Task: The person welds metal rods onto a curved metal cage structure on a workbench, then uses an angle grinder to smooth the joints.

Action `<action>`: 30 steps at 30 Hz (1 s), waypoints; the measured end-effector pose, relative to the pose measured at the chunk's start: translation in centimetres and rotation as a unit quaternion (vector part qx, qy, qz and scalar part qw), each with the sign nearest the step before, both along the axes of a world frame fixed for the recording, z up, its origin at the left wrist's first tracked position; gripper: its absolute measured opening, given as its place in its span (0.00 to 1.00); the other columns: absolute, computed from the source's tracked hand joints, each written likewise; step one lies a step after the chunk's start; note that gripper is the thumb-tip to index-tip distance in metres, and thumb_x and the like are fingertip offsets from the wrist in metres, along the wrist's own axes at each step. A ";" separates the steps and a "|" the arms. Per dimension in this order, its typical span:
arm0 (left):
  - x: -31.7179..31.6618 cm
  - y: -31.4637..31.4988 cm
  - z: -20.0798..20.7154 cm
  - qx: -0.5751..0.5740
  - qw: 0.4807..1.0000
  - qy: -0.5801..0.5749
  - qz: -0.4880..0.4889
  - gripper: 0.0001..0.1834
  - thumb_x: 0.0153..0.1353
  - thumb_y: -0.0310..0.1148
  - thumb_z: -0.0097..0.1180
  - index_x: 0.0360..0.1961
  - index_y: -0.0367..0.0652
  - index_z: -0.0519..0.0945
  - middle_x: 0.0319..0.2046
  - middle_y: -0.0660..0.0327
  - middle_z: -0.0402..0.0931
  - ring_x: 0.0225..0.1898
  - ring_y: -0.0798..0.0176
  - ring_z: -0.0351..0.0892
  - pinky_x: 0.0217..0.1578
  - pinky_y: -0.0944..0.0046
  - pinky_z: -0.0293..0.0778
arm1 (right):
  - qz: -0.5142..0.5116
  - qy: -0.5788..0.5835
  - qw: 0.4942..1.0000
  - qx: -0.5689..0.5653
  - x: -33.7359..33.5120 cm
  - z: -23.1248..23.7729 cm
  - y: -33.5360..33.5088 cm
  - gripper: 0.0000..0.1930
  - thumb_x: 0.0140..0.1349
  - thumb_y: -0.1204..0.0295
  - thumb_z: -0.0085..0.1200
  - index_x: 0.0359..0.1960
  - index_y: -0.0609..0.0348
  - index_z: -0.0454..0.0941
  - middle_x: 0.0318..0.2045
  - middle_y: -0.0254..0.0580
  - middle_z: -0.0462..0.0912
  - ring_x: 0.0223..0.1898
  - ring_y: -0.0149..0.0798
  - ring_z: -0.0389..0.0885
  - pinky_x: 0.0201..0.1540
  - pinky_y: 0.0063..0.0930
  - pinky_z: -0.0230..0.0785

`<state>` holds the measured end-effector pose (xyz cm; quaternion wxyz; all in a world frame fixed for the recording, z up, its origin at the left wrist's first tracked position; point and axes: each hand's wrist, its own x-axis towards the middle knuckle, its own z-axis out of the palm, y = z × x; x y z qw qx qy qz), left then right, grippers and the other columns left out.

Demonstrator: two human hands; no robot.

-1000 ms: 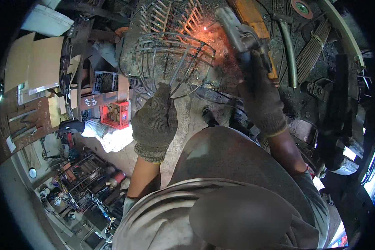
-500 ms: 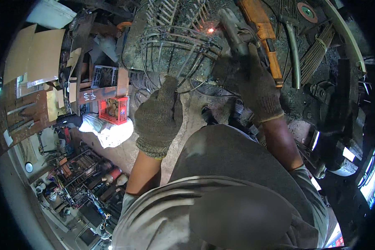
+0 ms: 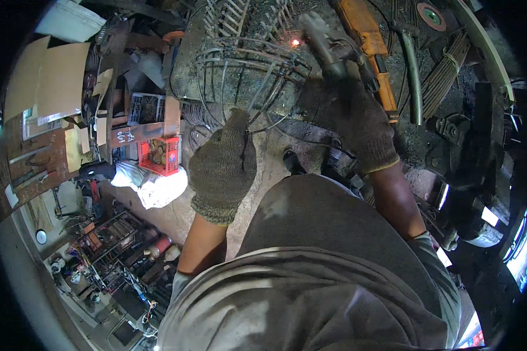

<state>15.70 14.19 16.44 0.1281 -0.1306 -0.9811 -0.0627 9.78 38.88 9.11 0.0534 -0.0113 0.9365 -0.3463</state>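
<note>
A frame of bent thin metal rods lies on the dark, grimy work table. Toward its right end, one small spot glows orange-red. My gloved left hand is closed at the frame's near side, thumb uppermost, around a rod that is mostly hidden by the glove. In a brown knitted glove too, my right hand is wrapped around a grey metal tool whose far end is smeared by motion. That end is just right of the glowing spot; the tool's exact kind does not show.
Right of my right hand lie a long orange tool, a hammer, a tied bundle of rods and a grinding disc. Toothed metal pieces stand at the far side. A red crate is at left.
The grey tool's far end has shifted slightly up and left, and is more blurred. My left hand and the rod frame stay nearly in place.
</note>
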 end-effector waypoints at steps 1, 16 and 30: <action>0.0 0.2 0.1 0.002 1.000 -0.010 0.005 0.17 0.64 0.31 0.60 0.53 0.40 0.82 0.43 0.48 0.85 0.35 0.49 0.87 0.37 0.56 0.81 | -0.006 0.034 0.999 -0.017 0.0 -0.2 0.2 0.28 0.69 0.66 0.50 0.70 0.56 0.62 0.49 0.61 0.80 0.50 0.62 0.81 0.51 0.50 0.74; -0.3 0.2 0.1 0.028 0.999 0.003 -0.017 0.18 0.63 0.30 0.61 0.54 0.39 0.81 0.42 0.48 0.85 0.35 0.49 0.87 0.36 0.56 0.81 | 0.003 0.121 0.991 -0.059 -1.2 -3.7 1.5 0.30 0.68 0.65 0.53 0.70 0.56 0.61 0.47 0.60 0.82 0.46 0.59 0.84 0.46 0.48 0.78; -0.2 0.2 0.1 0.021 1.000 0.011 -0.013 0.17 0.63 0.29 0.61 0.54 0.40 0.81 0.41 0.48 0.85 0.35 0.48 0.87 0.36 0.57 0.82 | -0.028 0.020 0.994 -0.100 0.2 1.7 0.5 0.32 0.67 0.68 0.54 0.72 0.57 0.59 0.62 0.63 0.73 0.65 0.60 0.72 0.64 0.46 0.67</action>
